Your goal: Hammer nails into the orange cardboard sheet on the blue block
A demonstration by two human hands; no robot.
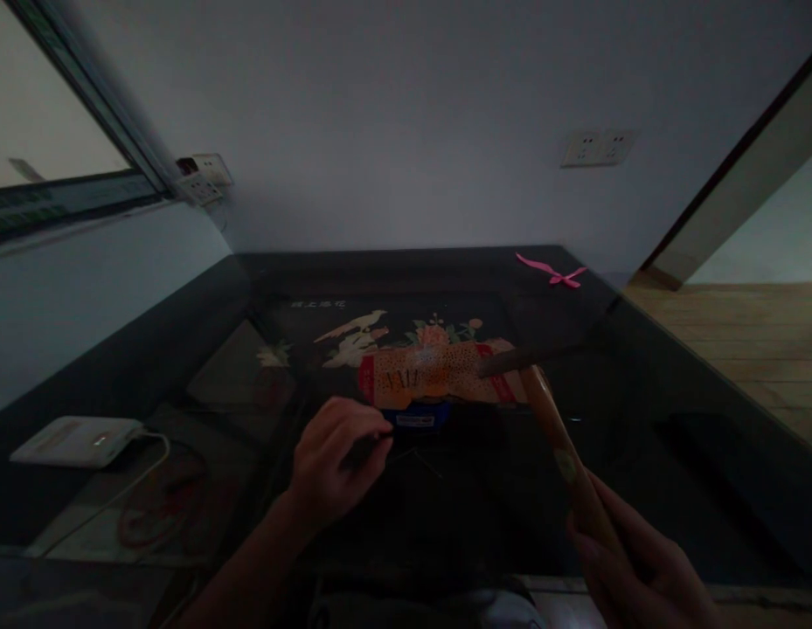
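Note:
My right hand (pixel 632 555) is wrapped round the wooden handle (pixel 569 463) of a hammer, whose dark head (pixel 507 360) points left above the table. My left hand (pixel 340 450) is closed in a pinch, thumb against forefinger. A tiny dark thing seems to show at its fingertips, too small to name. Just beyond the fingers lies an orange spotted packet (pixel 425 371) with red ends, the hammer head over its right part. A small blue box (pixel 419 418) with a pale label sits at its near edge. Thin slivers, perhaps nails (pixel 426 463), lie nearer me.
The dark glossy table (pixel 484 515) carries a bird-and-flower print (pixel 353 336). At the left a white power bank (pixel 84 439) trails a white cable (pixel 117 495). A pink ribbon (pixel 555 273) lies at the back right. Wall sockets (pixel 599 148) are behind the table.

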